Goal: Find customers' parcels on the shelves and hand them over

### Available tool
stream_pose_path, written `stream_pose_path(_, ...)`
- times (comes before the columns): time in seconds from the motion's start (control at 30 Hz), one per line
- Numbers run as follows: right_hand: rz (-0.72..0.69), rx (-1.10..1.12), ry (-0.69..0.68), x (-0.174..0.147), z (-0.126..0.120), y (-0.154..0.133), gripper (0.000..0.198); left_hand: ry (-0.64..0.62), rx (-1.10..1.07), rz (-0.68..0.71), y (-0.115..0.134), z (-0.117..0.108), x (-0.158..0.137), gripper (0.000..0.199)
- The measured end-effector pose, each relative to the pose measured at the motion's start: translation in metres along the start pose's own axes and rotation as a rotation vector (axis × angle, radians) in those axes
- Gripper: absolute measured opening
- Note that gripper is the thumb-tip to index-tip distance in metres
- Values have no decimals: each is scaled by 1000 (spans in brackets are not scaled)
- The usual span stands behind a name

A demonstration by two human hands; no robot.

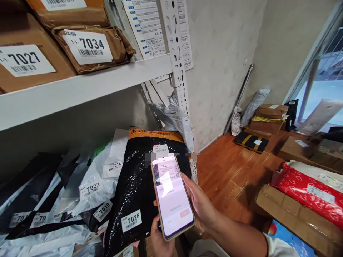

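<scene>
A lit smartphone (pixel 175 200) in a pale case is held upright in front of a black plastic parcel (pixel 125 178) labelled 7026. My right hand (pixel 200 205) grips its right edge, with the fingers partly hidden behind it. Around the lower left corner of the phone closes my left hand (pixel 160 237), seen only in part. The screen shows a page with a picture at the top and a pale red button low down. Behind the phone's top edge, a white barcode label (pixel 160 148) on the parcel is partly covered and blurred.
White and grey bagged parcels (pixel 93 189) with number labels line the lower shelf to the left. Above, a white shelf beam (pixel 88 92) carries boxes, among them a brown parcel (pixel 93 48) labelled 7034. Cartons and a red heart-patterned parcel (pixel 313 192) lie on the wooden floor (pixel 214 167).
</scene>
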State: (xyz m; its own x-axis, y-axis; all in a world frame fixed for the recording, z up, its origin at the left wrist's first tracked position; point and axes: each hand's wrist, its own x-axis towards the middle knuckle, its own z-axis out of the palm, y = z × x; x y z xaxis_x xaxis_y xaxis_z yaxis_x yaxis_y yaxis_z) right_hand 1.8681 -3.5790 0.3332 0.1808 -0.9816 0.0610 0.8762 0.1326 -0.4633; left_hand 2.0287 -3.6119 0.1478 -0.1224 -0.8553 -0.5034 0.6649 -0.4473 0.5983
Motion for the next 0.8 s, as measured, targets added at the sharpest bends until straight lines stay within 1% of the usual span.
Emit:
stream_pose_path(0.1, 19, -45, 35, 0, 2, 0, 50, 20, -96, -38, 0, 4, 0, 12)
stream_pose_path(0.2, 12, -54, 43, 1, 2, 0, 52, 3, -150, -41, 0, 10, -2, 11)
stream_pose_path(0.33, 9, -26, 54, 2, 1, 1, 52, -28, -175, -47, 1, 12, -4, 14)
stream_pose_path(0.5, 2, 2, 50, 3, 0, 2, 53, -47, -175, -27, 1, 7, -2, 14)
stream_pose_path(0.57, -14, 0, 63, 4, 0, 3, 50, -49, -166, -37, 0, 4, 1, 14)
stream_pose_path(0.63, -75, -31, 94, 5, -1, 3, 43, -11, -150, -33, -1, 1, 4, 14)
stream_pose_path(0.7, -143, -86, 140, 7, -5, 3, 36, 33, -126, -13, -2, -2, 7, 19)
stream_pose_path(0.73, -149, -113, 172, 9, -8, 2, 33, 46, -120, 4, -3, -4, 9, 23)
stream_pose_path(0.77, -122, -133, 209, 10, -12, 1, 30, 52, -116, 20, -3, -6, 10, 27)
stream_pose_path(0.8, -67, -145, 248, 12, -16, 0, 28, 57, -119, 15, -3, -7, 12, 29)
